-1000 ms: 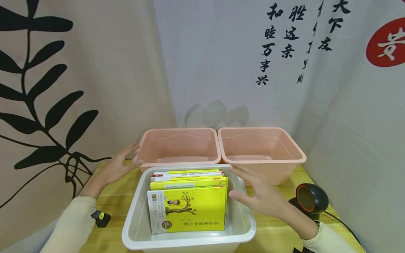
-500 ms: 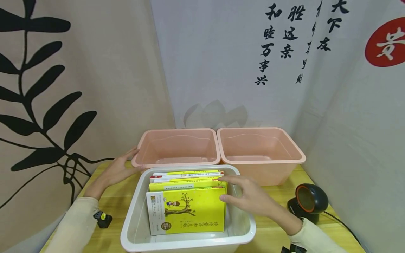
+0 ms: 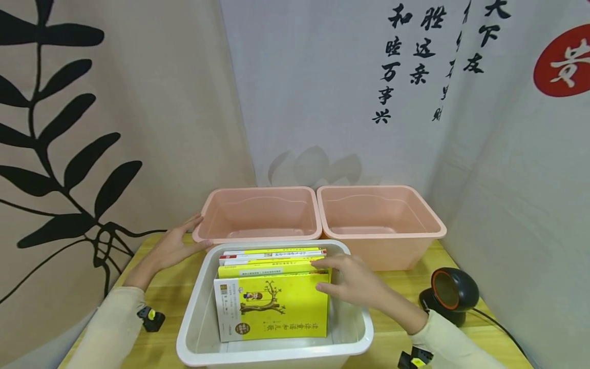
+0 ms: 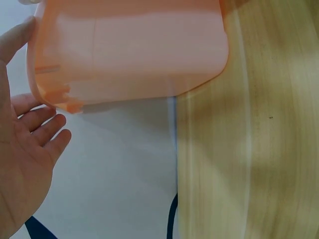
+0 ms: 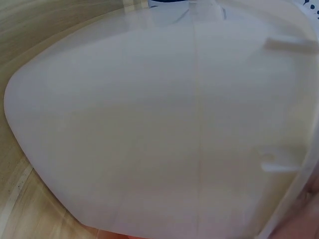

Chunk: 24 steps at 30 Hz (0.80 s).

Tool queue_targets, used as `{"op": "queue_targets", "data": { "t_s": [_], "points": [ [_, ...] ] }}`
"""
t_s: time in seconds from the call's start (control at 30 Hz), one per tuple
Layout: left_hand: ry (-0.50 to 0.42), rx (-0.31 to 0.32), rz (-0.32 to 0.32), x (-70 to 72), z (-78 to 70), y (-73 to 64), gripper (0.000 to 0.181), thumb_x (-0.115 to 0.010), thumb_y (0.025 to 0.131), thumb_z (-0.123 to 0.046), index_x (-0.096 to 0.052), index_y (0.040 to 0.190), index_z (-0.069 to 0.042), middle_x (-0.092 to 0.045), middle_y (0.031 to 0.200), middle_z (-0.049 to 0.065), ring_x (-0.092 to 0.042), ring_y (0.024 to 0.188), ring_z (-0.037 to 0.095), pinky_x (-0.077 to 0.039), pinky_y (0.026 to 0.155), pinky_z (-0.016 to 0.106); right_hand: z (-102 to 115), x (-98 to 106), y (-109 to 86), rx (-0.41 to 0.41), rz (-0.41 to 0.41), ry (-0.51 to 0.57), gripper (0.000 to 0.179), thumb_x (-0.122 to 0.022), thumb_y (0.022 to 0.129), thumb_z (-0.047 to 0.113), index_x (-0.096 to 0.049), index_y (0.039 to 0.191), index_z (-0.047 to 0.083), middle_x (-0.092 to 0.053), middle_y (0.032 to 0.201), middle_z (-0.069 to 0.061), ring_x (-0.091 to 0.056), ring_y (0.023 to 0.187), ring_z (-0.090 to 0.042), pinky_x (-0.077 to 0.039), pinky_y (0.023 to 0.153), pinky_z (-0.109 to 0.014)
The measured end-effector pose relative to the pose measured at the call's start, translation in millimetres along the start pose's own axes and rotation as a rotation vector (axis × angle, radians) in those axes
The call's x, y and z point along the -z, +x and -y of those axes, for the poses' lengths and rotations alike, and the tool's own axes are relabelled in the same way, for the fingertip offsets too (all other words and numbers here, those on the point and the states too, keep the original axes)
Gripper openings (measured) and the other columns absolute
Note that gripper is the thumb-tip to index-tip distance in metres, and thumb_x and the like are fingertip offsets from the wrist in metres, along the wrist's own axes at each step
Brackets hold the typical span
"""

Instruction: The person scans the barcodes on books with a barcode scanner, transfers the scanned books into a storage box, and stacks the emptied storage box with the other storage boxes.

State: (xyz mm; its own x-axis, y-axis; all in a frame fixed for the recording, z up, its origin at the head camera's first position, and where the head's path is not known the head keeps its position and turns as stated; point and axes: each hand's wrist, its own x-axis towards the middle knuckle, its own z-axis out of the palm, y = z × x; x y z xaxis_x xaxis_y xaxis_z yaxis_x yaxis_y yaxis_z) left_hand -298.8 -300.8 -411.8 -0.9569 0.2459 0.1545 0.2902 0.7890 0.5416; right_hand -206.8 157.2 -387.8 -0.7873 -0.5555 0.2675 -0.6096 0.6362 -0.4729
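Note:
In the head view my left hand (image 3: 175, 251) touches the left end of the left pink bin (image 3: 262, 241). Its thumb lies at the near corner and its fingers stay extended. The left wrist view shows the fingers (image 4: 47, 127) loosely straight against the bin's rim. Inside the white bin (image 3: 198, 348) several thin, mostly yellow books (image 3: 276, 312) stand upright, the front one showing a tree picture. My right hand (image 3: 355, 282) reaches over the white bin's right rim to the books' upper right corner. Its thumb is by the front cover; its fingertips lie over the book tops, without a clear pinch.
A second pink bin (image 3: 382, 251) stands at the back right, beside the first. A round black device (image 3: 454, 289) with a cable sits at the right of the wooden table (image 3: 396, 338). Printed cloth (image 3: 322, 102) hangs behind; the right wrist view is filled by a pale bin wall (image 5: 139, 124).
My right hand has moved left from beside the books to over their right corner. My left hand has come slightly lower against the left pink bin's end. The books have stayed in place.

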Motion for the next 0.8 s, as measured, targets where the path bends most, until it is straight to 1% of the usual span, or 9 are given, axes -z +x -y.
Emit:
{"op": "queue_targets", "data": {
  "t_s": [0.13,0.2,0.33,0.5,0.7,0.8],
  "points": [
    [-0.009,-0.005,0.007,0.8,-0.1,0.9,0.095,-0.068,0.093,-0.056,-0.027,0.161,-0.004,-0.019,0.169,0.018,-0.022,0.150,0.053,-0.024,0.110,0.080,0.6,-2.5,2.4,-0.029,0.023,-0.006,0.044,-0.083,0.086,0.023,-0.072,0.128,0.014,-0.075,0.118,0.005,-0.068,0.108,-0.012,-0.058,0.091,-0.035],
    [-0.009,-0.007,0.008,1.2,-0.5,0.9,0.095,-0.068,0.093,-0.056,-0.027,0.161,-0.004,-0.019,0.169,0.018,-0.022,0.150,0.054,-0.025,0.110,0.080,1.0,-3.7,3.0,-0.031,0.023,-0.005,0.044,-0.084,0.085,0.021,-0.072,0.127,0.013,-0.076,0.116,0.005,-0.068,0.107,-0.011,-0.058,0.090,-0.036],
    [-0.011,-0.010,0.008,1.8,-0.9,0.7,0.095,-0.068,0.093,-0.055,-0.027,0.161,-0.004,-0.019,0.169,0.019,-0.022,0.149,0.054,-0.025,0.109,0.080,2.4,-5.4,2.5,-0.007,0.018,-0.008,0.040,-0.085,0.084,0.017,-0.074,0.122,0.013,-0.076,0.111,0.007,-0.067,0.100,-0.009,-0.059,0.086,-0.036],
    [-0.014,-0.015,0.004,2.5,-1.3,0.8,0.095,-0.069,0.093,-0.054,-0.027,0.161,-0.003,-0.018,0.169,0.019,-0.021,0.150,0.053,-0.024,0.110,0.079,3.2,-6.6,2.8,0.036,0.029,-0.015,0.039,-0.086,0.082,0.012,-0.075,0.119,0.012,-0.074,0.102,0.008,-0.063,0.090,-0.006,-0.058,0.079,-0.027],
    [-0.013,-0.018,0.005,2.3,-1.0,0.9,0.095,-0.069,0.093,-0.054,-0.027,0.161,-0.002,-0.019,0.169,0.019,-0.021,0.150,0.053,-0.024,0.110,0.079,2.2,-6.2,5.5,0.062,0.084,0.018,0.035,-0.087,0.081,0.010,-0.077,0.114,0.010,-0.069,0.090,0.010,-0.059,0.079,-0.002,-0.058,0.071,-0.025],
    [-0.006,-0.018,0.005,1.9,-0.5,0.9,0.096,-0.069,0.093,-0.055,-0.027,0.161,-0.003,-0.019,0.169,0.020,-0.022,0.149,0.054,-0.025,0.110,0.079,1.9,-5.6,5.8,0.076,0.107,0.000,0.029,-0.087,0.081,0.011,-0.079,0.109,0.011,-0.067,0.086,0.011,-0.055,0.072,-0.001,-0.053,0.065,-0.021]
  ]
}}
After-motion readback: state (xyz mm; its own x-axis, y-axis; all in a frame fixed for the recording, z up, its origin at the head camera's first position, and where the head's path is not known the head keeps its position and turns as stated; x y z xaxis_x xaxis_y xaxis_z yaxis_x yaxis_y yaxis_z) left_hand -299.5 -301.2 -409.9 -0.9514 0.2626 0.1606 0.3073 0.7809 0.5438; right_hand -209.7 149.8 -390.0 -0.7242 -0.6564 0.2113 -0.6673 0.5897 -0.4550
